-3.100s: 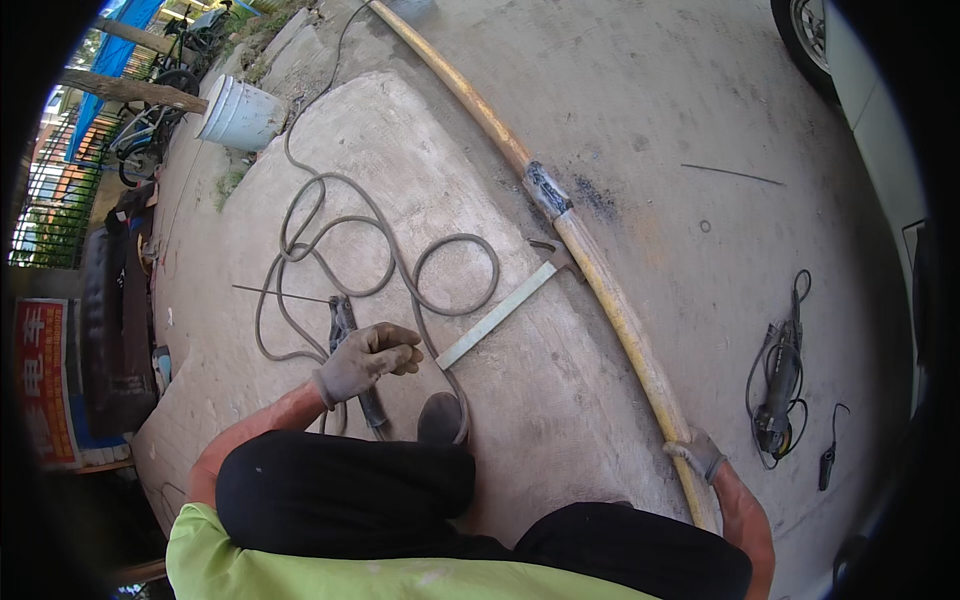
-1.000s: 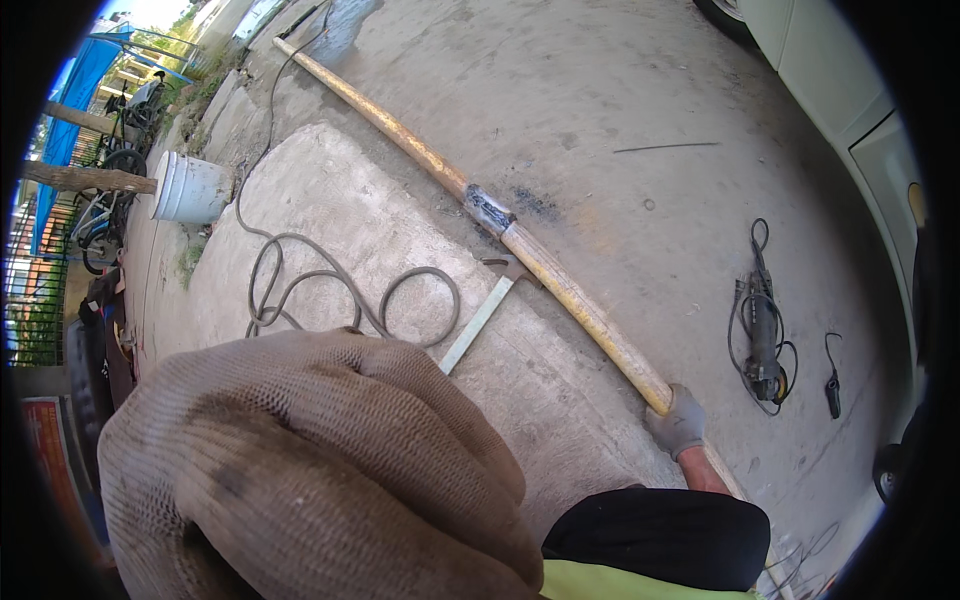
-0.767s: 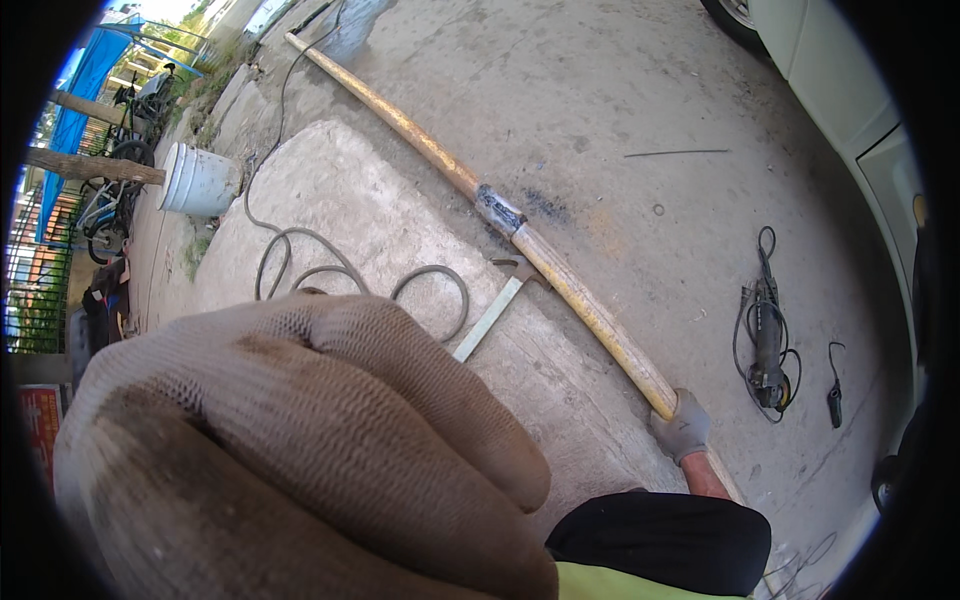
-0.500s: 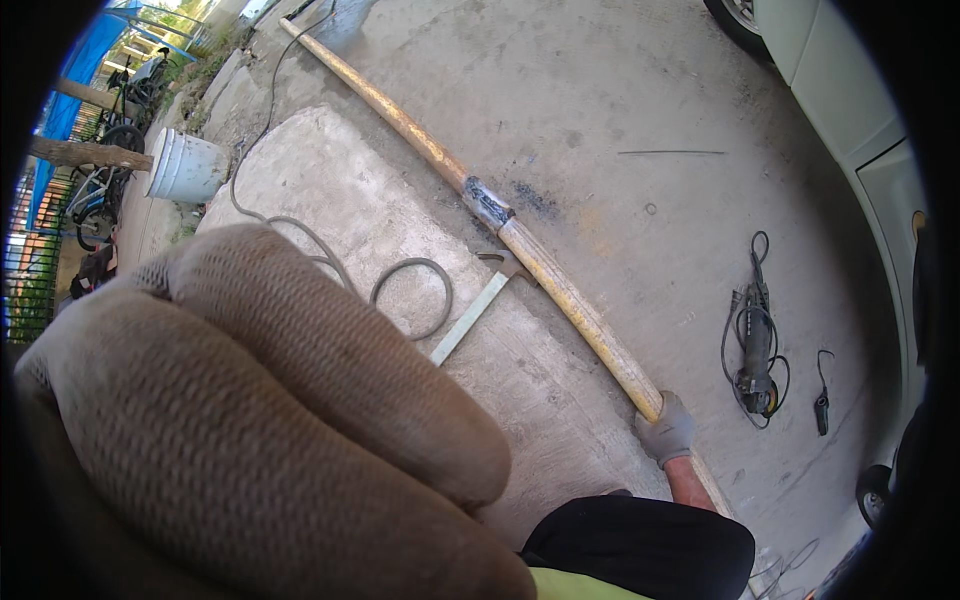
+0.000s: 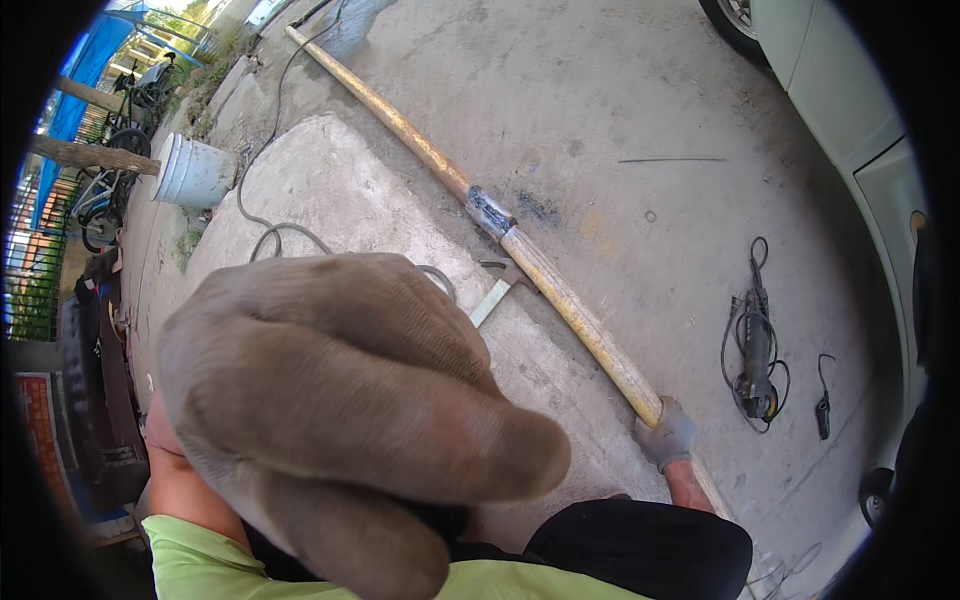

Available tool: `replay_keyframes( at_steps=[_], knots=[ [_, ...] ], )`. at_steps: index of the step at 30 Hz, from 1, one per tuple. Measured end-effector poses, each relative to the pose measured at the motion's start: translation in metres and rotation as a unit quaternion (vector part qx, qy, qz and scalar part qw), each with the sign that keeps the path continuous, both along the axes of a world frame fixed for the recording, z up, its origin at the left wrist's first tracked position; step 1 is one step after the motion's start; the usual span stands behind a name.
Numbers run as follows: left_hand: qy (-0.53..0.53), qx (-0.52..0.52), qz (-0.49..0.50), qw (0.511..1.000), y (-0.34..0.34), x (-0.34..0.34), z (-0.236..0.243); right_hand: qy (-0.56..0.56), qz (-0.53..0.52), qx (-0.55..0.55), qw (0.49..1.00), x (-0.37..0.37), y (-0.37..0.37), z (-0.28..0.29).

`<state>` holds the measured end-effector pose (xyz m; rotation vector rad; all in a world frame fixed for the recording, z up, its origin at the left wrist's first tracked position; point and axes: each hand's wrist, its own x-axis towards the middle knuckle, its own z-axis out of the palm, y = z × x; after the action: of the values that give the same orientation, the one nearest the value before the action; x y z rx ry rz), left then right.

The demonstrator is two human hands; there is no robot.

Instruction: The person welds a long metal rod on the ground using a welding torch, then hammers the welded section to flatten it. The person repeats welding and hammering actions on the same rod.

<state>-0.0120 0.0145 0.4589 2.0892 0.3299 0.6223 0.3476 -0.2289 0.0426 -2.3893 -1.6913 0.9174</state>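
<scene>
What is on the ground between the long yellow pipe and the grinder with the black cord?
Nothing: the head view shows bare concrete between the yellow pipe and the grinder.

The left hand (image 5: 350,420), in a grey-brown knit glove, is raised close to the camera, fingers curled and pointing right, bare wrist below it. The right hand (image 5: 668,437), gloved grey, is stretched forward and low, fingers closed, forearm bare.

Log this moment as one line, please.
left hand: gloved, raised near camera | right hand: gripping yellow pipe | grinder: on concrete
</scene>
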Motion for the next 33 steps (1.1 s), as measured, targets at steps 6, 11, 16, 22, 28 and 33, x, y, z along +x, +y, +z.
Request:
replay_keyframes(
  at_steps=[6, 11, 16, 22, 28, 33],
  knots=[
    [0.295, -0.466, 0.048, 0.833, 0.008, 0.005, -0.19, -0.006, 0.006, 0.041, 0.999, 0.009, -0.01, -0.006],
    [0.377, -0.55, 0.132, 0.734, -0.006, 0.024, -0.346, 0.016, 0.0, 0.068, 0.998, 0.012, -0.014, -0.006],
    [0.183, -0.66, 0.253, 0.684, -0.029, 0.051, -0.42, -0.014, 0.028, 0.134, 0.99, 0.011, -0.031, -0.007],
    [0.019, -0.718, 0.31, 0.623, -0.039, 0.08, -0.468, -0.044, 0.013, 0.093, 0.995, 0.033, -0.062, -0.023],
    [-0.221, -0.77, 0.288, 0.525, -0.048, 0.103, -0.476, 0.012, 0.029, -0.104, 0.994, 0.045, -0.031, 0.017],
    [-0.202, -0.714, 0.388, 0.547, -0.037, 0.124, -0.474, 0.09, 0.069, -0.161, 0.98, 0.058, -0.012, 0.027]
  ],
)
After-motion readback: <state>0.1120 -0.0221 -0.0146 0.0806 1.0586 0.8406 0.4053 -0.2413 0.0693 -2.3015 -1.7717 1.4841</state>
